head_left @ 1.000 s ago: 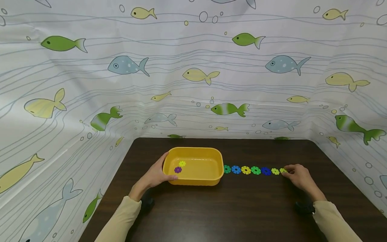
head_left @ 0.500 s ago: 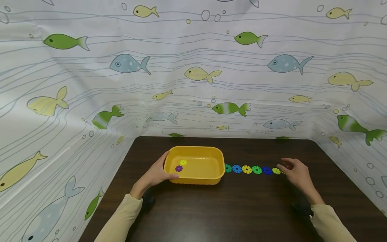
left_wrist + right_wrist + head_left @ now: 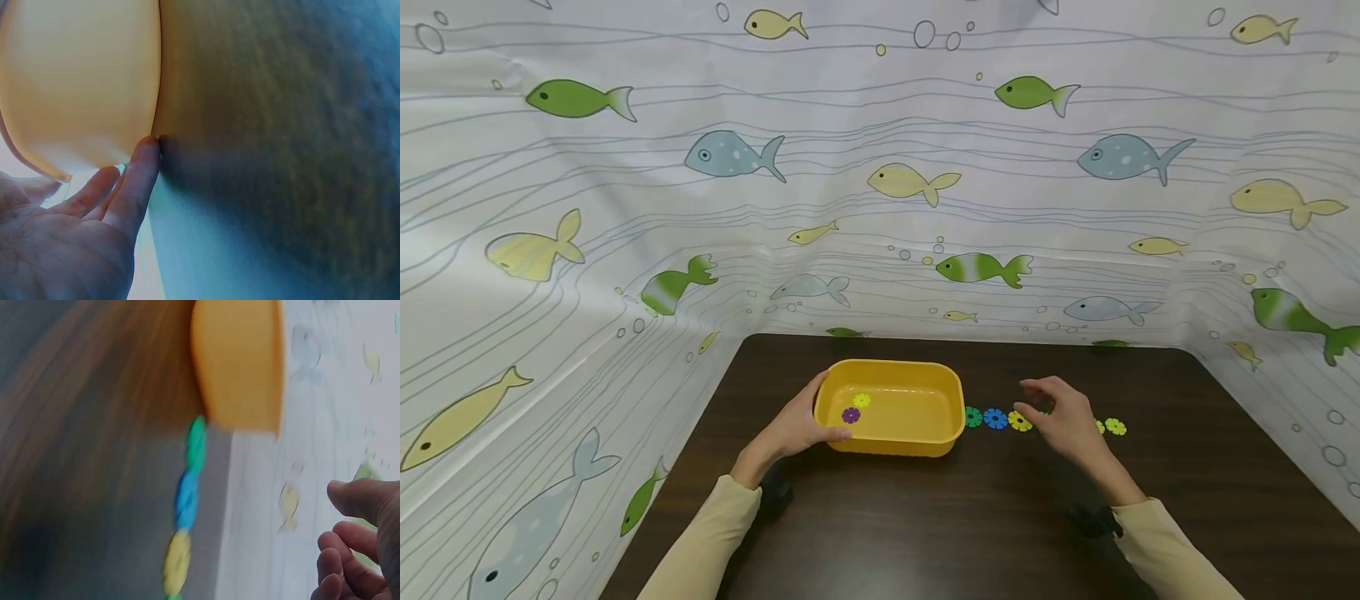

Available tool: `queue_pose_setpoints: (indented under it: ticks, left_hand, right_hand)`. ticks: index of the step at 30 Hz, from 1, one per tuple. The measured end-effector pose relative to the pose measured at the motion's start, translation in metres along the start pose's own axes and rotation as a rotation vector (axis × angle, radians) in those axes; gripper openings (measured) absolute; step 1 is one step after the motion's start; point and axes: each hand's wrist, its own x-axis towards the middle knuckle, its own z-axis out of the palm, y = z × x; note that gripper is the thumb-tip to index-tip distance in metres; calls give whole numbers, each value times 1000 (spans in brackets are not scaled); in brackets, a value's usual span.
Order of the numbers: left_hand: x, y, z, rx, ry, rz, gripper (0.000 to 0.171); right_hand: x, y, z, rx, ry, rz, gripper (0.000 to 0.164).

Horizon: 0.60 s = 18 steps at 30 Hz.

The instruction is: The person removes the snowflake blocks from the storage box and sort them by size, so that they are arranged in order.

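A yellow plastic tray (image 3: 895,447) lies on the dark table. My left hand (image 3: 792,425) grips its left end, thumb along the front rim and fingers around the far side. Inside are two flower-shaped notched discs, a purple disc (image 3: 851,415) and a yellow disc (image 3: 862,401). From the tray's right side runs a row of similar discs: a dark green disc (image 3: 973,417), a blue disc (image 3: 996,418), a yellow disc (image 3: 1020,421), and, at the far end, a yellow-green disc (image 3: 1116,427). My right hand (image 3: 1071,421), holding nothing, hovers above the row with thumb and fingers apart and hides its middle.
A white sheet (image 3: 835,200) printed with fish surrounds the table on the back and both sides. The dark wooden table (image 3: 917,525) stretches in front of the tray and to the right of the row.
My right hand has let go of the disc at the row's right end, lifted, and travelled left above the row. My left hand keeps its hold on the tray. The head view has shifted slightly.
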Motion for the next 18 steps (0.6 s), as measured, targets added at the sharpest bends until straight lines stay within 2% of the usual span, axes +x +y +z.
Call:
queue_pose_setpoints:
  ticks: [10,14,18]
  left_hand:
    - [-1,3,-3,-21,-4,12,118]
    - [-2,3,-1,-23,-5,15,119]
    - [-3,3,0,-13,-5,14,119]
  right_hand:
    - [24,-56,45,116,-109,-127,35]
    - [32,-76,62,139,-186,-137,34]
    - [41,-91,82,117,-279,-139,34]
